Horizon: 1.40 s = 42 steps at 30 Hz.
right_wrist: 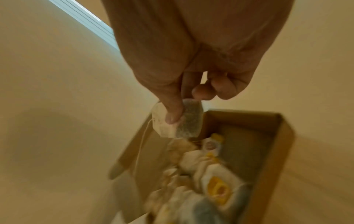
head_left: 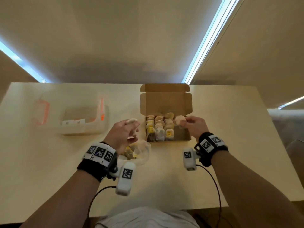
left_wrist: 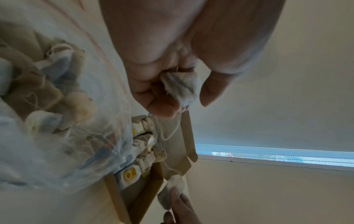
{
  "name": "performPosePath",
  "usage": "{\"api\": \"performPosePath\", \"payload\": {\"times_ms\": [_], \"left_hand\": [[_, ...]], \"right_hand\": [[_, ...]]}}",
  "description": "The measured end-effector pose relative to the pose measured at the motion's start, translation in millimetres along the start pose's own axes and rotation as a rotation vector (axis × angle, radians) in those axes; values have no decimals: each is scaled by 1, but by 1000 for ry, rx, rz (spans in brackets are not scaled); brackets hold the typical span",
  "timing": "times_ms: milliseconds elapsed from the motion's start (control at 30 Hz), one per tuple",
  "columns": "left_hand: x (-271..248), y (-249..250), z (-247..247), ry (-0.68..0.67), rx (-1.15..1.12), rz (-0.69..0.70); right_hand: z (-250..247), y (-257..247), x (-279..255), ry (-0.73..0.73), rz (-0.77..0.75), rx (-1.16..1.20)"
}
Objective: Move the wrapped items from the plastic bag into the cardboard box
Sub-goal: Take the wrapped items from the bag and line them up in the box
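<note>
Plastic bag [head_left: 139, 152]: nearest me, lying open on the table [head_left: 49, 162], several wrapped tea bags inside.
My left hand [head_left: 122, 134]: just past the bag, fingers curled, pinching one tea bag [left_wrist: 182, 86] left of the box.
My right hand [head_left: 195, 126]: thumb and fingers pinching another tea bag [right_wrist: 178, 119] over the box's right side.
Cardboard box [head_left: 166, 102]: farther, lid open, three rows filled; the right section is bare.
Progress: I judge well past half; two in hand, a few bagged.
Clear tub [head_left: 85, 119]: far left.
</note>
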<state>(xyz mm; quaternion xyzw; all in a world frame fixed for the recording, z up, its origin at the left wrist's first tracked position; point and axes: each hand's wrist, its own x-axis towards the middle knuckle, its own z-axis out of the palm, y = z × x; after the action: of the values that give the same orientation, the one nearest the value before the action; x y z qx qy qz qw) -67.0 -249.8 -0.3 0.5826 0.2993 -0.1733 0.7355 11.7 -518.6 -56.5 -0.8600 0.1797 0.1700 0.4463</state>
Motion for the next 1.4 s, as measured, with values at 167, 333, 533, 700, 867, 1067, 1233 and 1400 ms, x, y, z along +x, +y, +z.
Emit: {"api": "performPosePath", "payload": {"times_ms": [167,333,533,700,867,1067,1233,1400], "left_hand": [[0,-6,-3,-24,45,-41],[-3,-6,-7,-4,130,2],[-2,4,3,-26,25,82],[7,11,33,-64,526,434],[-1,26,60,-214,662,507],[-17,40,63,-124,487,629],[-33,58,58,-142,236,537],[-34,67,44,-42,-24,397]], "right_hand": [[6,25,32,-305,222,74],[20,24,23,-465,151,259],[1,-6,-2,-512,-62,303],[-17,-40,-34,-524,-184,396],[-25,-68,-63,-429,-327,405],[-29,-78,-72,-463,-310,472],[-8,-85,-79,-582,-427,102],[10,-82,-101,-499,-642,46]]}}
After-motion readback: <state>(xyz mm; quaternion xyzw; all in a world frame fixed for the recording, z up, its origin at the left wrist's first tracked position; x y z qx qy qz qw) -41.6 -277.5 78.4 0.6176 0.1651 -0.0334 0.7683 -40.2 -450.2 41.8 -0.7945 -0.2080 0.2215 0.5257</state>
